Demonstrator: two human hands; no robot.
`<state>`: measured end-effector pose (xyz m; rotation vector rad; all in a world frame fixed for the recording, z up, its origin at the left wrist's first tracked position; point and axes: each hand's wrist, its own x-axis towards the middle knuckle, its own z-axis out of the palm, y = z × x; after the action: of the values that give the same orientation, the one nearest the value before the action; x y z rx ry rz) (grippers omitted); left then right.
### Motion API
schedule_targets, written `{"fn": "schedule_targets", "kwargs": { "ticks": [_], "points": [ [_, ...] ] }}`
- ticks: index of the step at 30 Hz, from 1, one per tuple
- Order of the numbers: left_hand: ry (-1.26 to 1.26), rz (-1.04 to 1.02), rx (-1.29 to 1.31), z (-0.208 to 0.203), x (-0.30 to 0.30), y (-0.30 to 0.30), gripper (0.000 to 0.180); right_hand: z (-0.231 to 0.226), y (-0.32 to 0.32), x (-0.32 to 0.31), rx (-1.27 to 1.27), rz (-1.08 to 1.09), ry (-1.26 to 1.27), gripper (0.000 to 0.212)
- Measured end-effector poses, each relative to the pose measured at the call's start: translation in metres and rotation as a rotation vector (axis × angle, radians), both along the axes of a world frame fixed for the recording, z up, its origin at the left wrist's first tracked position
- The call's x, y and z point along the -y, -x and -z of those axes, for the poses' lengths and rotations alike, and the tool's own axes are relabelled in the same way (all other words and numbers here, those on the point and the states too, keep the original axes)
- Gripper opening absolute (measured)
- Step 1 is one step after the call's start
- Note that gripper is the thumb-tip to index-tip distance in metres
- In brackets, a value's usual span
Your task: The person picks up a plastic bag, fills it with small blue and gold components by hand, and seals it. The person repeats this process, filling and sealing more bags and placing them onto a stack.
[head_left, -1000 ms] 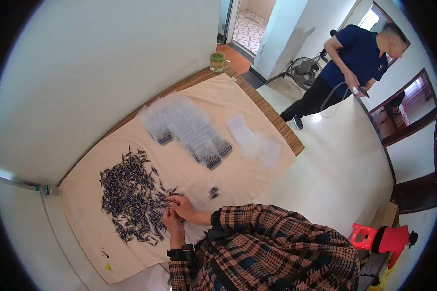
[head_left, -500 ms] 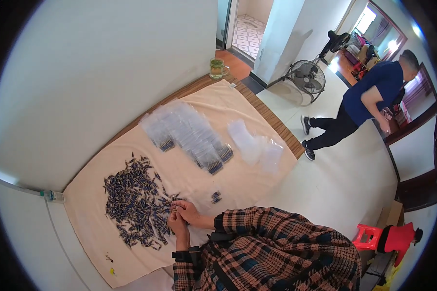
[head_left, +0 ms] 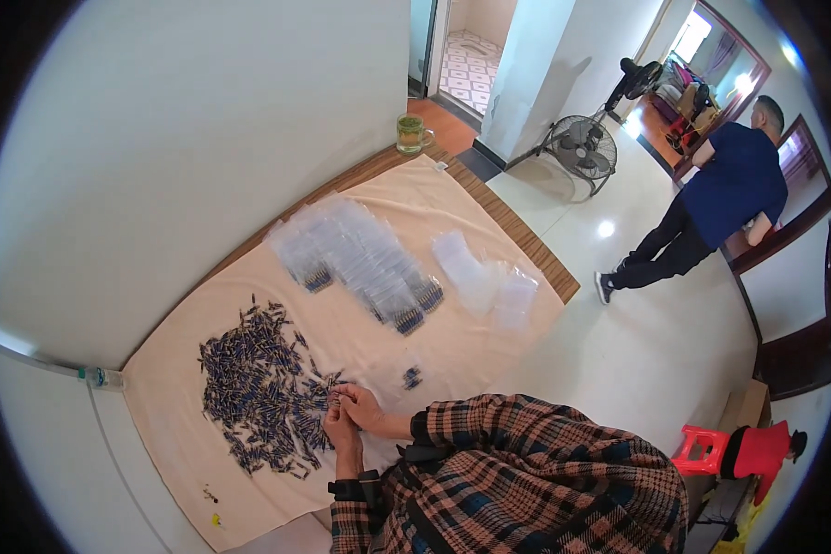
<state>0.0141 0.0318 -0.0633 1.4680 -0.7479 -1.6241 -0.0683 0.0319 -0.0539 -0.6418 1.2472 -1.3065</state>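
Note:
My left hand (head_left: 343,432) and my right hand (head_left: 363,409) meet at the near right edge of a large heap of small dark blue and gold pin-like pieces (head_left: 258,383). Both hands are closed, fingertips together, around a few of these pieces (head_left: 334,399). How many they hold is too small to make out. Just right of my hands, a small clear bag with a few dark pieces (head_left: 412,377) lies on the cream cloth (head_left: 471,369). Beyond it are overlapping clear bags (head_left: 351,249), with rows of the same pieces at their near ends.
More clear bags (head_left: 485,282) lie to the right, apparently without pieces. A glass mug of greenish drink (head_left: 412,135) stands at the table's far corner. Past the table are a floor fan (head_left: 582,148), a person in dark blue (head_left: 734,189) and a red stool (head_left: 700,451).
The person in dark blue has walked farther away and now shows their back. My hands stay together at the heap's edge with only a slight shift of the fingers.

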Motion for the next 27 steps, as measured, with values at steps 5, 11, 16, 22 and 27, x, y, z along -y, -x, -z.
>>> {"fn": "schedule_targets", "kwargs": {
  "ticks": [5,11,16,22,27],
  "points": [
    [0.027,0.066,0.247,0.012,0.004,-0.011,0.019,-0.007,-0.002,-0.001,-0.124,-0.078,0.022,0.026],
    [-0.013,-0.098,-0.266,0.002,-0.004,-0.014,0.014,0.01,-0.001,0.0,-0.042,-0.064,0.136,0.025],
    [-0.054,-0.122,-0.281,-0.026,-0.01,-0.024,0.013,0.016,0.001,0.001,0.101,-0.053,0.112,0.024],
    [0.025,-0.12,-0.257,-0.031,-0.024,-0.065,0.011,0.027,0.0,0.0,-0.373,-0.33,0.226,0.024],
    [0.041,-0.06,-0.252,-0.028,-0.028,-0.077,0.011,-0.004,0.007,0.0,-0.637,-0.285,0.379,0.029]
  ]
}}
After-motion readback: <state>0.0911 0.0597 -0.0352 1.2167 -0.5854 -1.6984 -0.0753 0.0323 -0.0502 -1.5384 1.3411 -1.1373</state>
